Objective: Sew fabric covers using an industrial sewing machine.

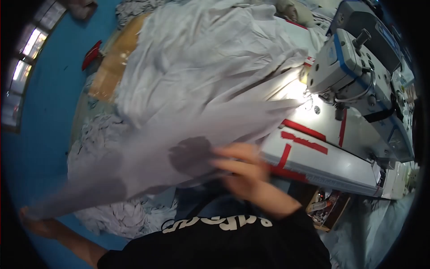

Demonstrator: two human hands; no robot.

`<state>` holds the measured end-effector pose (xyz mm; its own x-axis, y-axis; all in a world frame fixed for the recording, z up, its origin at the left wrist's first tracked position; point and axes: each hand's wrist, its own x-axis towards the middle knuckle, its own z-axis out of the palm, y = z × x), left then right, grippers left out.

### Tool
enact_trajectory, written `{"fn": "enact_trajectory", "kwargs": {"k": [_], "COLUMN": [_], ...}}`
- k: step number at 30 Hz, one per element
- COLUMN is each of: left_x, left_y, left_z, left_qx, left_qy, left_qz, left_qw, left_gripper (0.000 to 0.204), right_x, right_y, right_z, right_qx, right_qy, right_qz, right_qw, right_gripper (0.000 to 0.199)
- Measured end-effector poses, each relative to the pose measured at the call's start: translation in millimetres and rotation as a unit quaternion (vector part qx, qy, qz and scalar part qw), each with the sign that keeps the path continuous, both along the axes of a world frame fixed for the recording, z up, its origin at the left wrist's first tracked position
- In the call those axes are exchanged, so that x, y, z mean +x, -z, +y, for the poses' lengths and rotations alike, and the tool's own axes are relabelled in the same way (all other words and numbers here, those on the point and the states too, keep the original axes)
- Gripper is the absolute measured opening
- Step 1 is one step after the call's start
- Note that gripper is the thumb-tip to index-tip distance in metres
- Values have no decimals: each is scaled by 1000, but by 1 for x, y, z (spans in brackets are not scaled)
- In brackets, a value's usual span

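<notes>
A large light grey cloth (152, 148) stretches from the sewing machine (333, 67) down to the lower left. At that far left end, my left hand (33, 219) is closed on the cloth's edge, with the arm held out to the side. My right hand (244, 172) hovers at the near edge of the cloth, blurred by motion, its fingers stretched out and apart. A dark shadow falls on the cloth beside those fingers. The other end of the cloth lies by the needle area under the machine's bright lamp; exactly how it sits there is hard to see.
A big heap of pale cloth (201, 49) covers the table behind. More crumpled fabric (121, 219) is piled at lower left. Red tape strips (304, 142) mark the white machine table (295, 157). An open drawer (329, 208) with small items sits below, near a blue wall (45, 98).
</notes>
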<state>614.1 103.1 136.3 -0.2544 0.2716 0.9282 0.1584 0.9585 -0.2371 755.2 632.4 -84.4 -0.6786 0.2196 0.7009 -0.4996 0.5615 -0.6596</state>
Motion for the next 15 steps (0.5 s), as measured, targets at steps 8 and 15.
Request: {"fn": "enact_trajectory", "kwargs": {"k": [8,15], "left_x": [84,105], "left_y": [20,32], "left_z": [9,-19], "left_qx": [363,448], "left_qy": [552,643], "left_qz": [-82,-50], "left_qw": [747,620], "left_gripper": [19,16], "right_x": [-8,2], "right_y": [-41,-116], "right_z": [-112,-30], "right_qx": [131,301], "right_qy": [-279,-158], "right_qz": [124,-14], "right_qw": [943,941], "right_gripper": [21,29]}}
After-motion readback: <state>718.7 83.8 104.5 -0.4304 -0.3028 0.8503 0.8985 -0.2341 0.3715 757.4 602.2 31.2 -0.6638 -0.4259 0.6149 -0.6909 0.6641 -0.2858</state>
